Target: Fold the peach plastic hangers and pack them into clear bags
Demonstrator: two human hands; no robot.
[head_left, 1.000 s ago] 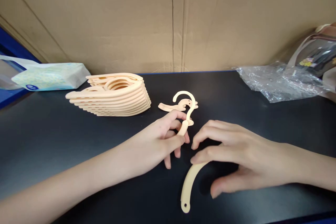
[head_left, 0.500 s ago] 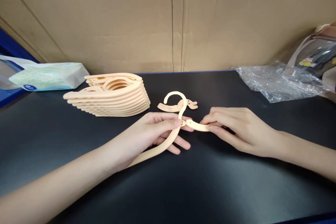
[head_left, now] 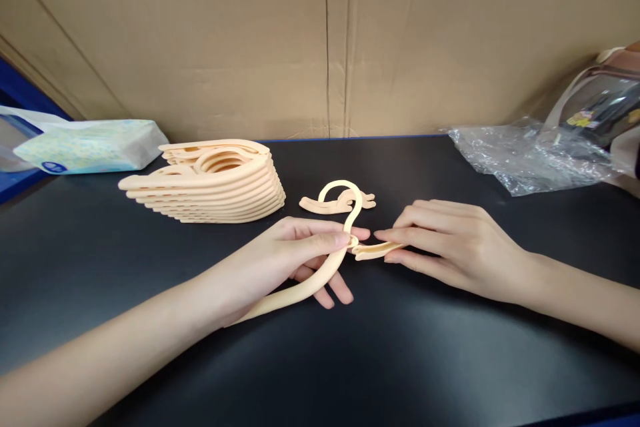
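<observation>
No readable text, tissue pack logo too small

Left hand: forearm bare, entering from the lower left and lying low and diagonal; palm turning inward, thumb and forefinger pinching together at their tips, remaining fingers curling loosely beneath.

Right hand: forearm bare, entering from the right edge and slanting up toward the left hand; back of hand facing up, fingers extending leftward and closing flat together, fingertips stopping just beside the left hand's thumb tip.

hanger stack, tissue pack, crumpled plastic, cardboard wall.
</observation>
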